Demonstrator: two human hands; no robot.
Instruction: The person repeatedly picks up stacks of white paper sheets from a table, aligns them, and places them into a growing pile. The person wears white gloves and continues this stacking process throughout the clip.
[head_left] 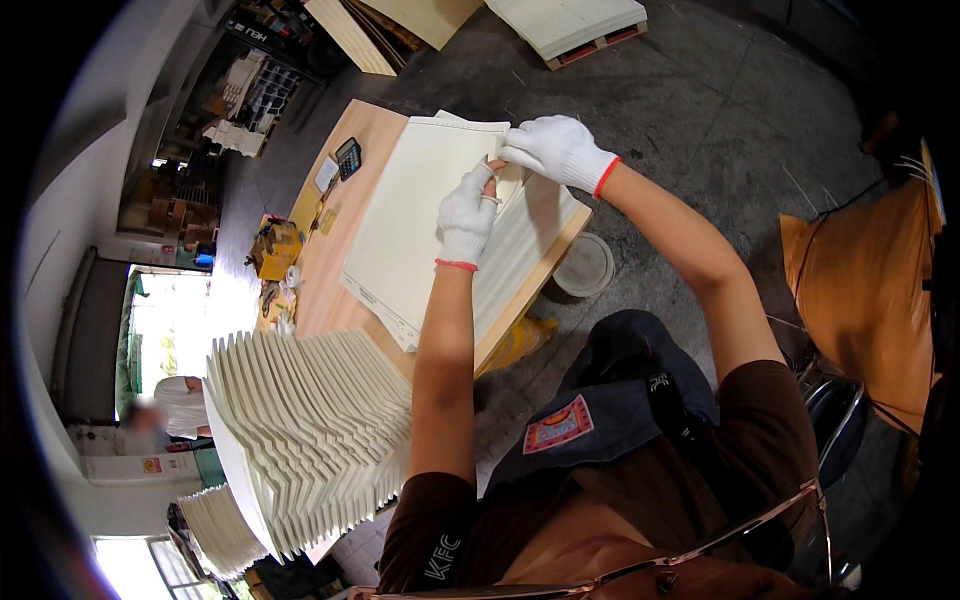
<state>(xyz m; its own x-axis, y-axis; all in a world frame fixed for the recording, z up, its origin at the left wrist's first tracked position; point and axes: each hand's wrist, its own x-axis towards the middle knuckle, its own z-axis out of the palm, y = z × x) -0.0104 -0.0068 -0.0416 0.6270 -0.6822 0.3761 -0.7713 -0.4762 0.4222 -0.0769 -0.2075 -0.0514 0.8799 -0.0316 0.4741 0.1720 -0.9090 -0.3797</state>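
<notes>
Both my hands wear white knit gloves with red cuffs. A stack of large cream paper sheets lies on the wooden table in front of me. My left hand is over the stack's right side, its bare fingertips closed at the sheet edge. Beyond it, my right hand has its fingers curled on the far right corner of the sheets. The fingertips of the two hands nearly meet there. The exact grip of each is partly hidden by the gloves.
A tall pile of bent cream sheets stands at the near left. A calculator and a yellow box are along the table's left side. A white bucket sits on the floor by the right edge. Another person is at far left.
</notes>
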